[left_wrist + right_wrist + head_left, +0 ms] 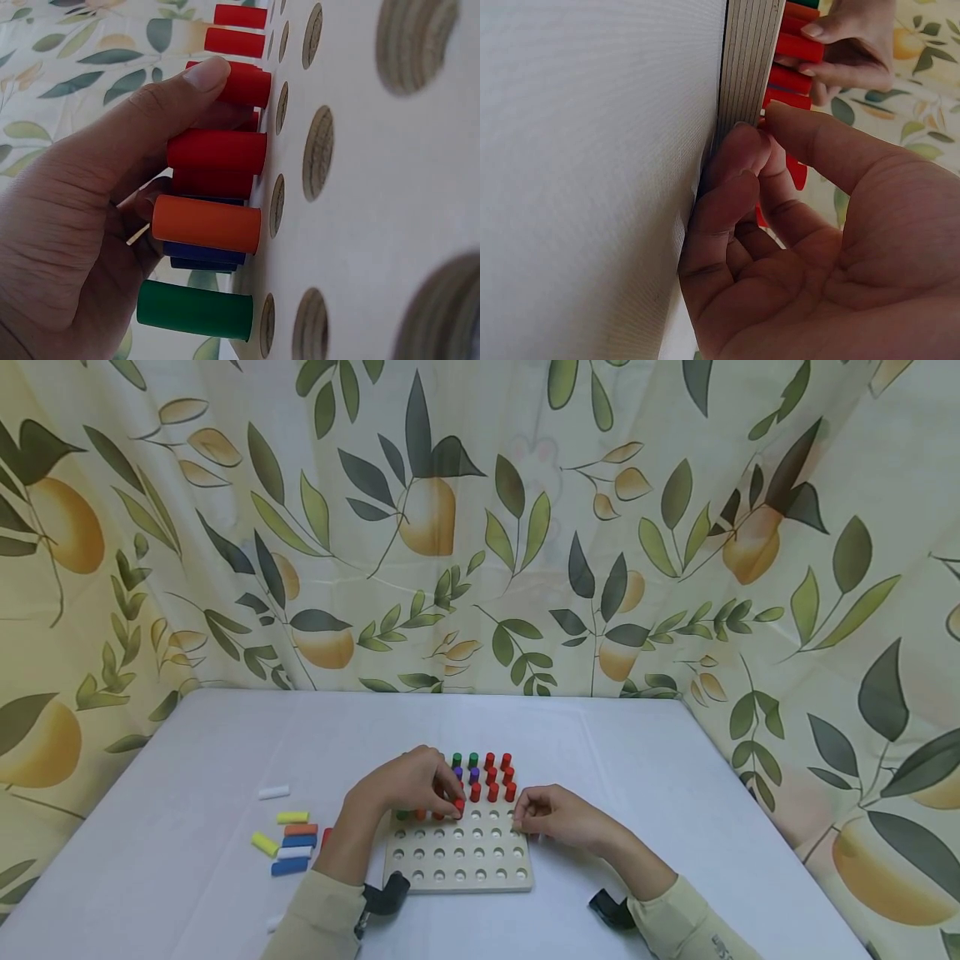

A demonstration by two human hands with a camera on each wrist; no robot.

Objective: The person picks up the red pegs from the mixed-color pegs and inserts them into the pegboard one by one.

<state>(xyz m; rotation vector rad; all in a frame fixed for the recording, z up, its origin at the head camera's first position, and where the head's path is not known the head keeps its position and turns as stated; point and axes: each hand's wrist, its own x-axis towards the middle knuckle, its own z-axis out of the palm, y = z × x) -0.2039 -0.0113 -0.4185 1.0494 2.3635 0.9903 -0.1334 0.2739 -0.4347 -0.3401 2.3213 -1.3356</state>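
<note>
A pale wooden pegboard [459, 887] with rows of round holes lies flat, its far rows filled with coloured pegs. Between thumb and fingers my left hand [412, 783] pinches a red peg [247, 88], which stands at a hole in the board's fourth row from the back. To the left in that row are another red peg [217, 152], an orange peg [206, 225] and a green peg [195, 310]. My right hand [558, 814] grips the board's right edge [751, 64], thumb at the top face and curled fingers along the side.
Left of the board lie loose pegs: a yellow peg [292, 817], an orange peg [301, 830], a blue peg [289, 866], a white peg [273, 792] and several more. A white cloth [600, 735] covers the table, and a patterned curtain [480, 593] hangs behind it.
</note>
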